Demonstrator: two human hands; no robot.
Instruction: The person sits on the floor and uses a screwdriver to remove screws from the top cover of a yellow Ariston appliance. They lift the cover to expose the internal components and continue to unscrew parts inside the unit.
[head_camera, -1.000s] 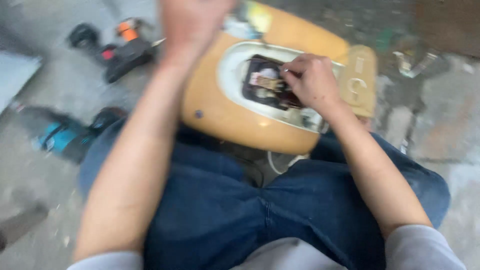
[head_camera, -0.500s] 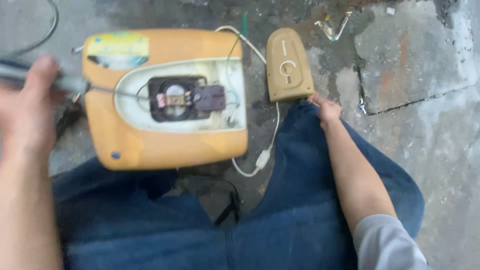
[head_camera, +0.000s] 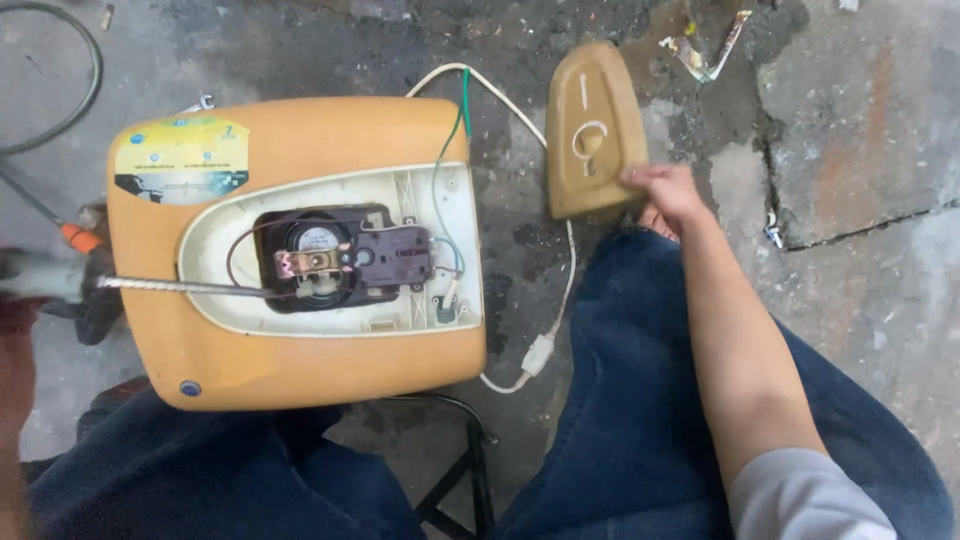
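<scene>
resting at three o'clock, right hand (head_camera: 668, 192) touches one tan cover (head_camera: 594, 130); one orange housing (head_camera: 290, 250); blurred left hand (head_camera: 25, 300), cropped at nine, perhaps clamped on one drill (head_camera: 60, 280).

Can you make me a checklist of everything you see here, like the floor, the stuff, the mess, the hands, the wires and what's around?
Surface: cracked, stained concrete floor.
Job's things: orange appliance with its inside open; tan cover lying beside it.
Clutter: foil scrap.
Hands: right hand touches the cover; left hand, blurred, holds a tool with a long metal bit.
Cables: white cord; green wire; black cable.
Surroundings: blue jeans.
</scene>
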